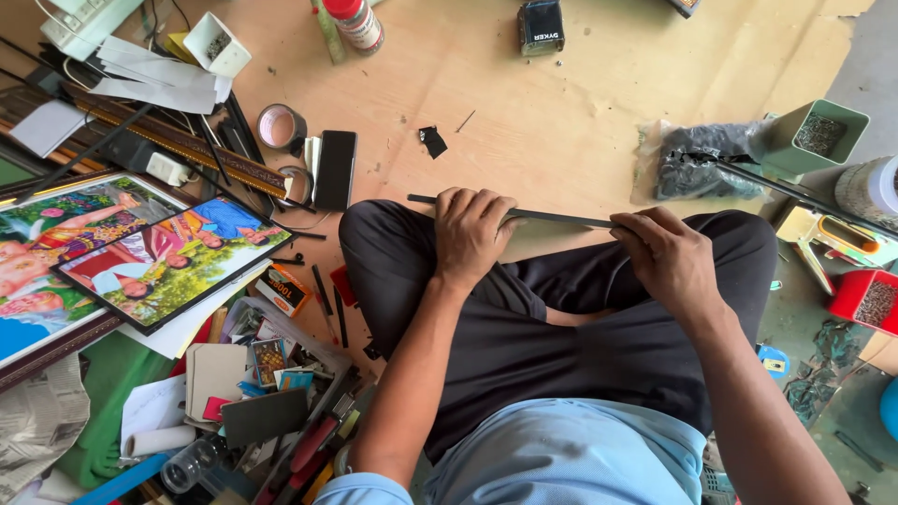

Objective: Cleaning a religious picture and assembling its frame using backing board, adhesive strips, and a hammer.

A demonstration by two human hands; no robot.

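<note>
I sit cross-legged in dark trousers on a wooden floor. A thin black strip (552, 217) lies level across my knees. My left hand (470, 234) is closed over its left part, with a short end sticking out to the left. My right hand (666, 254) pinches the strip's right end between fingers and thumb. Both hands grip the same strip, about a hand's width apart.
Framed colour photos (164, 262) lie at the left beside a black phone (334, 168) and a tape roll (279, 126). Cluttered cards and tools (271, 402) sit at lower left. A green cup of small parts (818, 136), a plastic bag (697, 164) and a red tray (870, 299) stand right.
</note>
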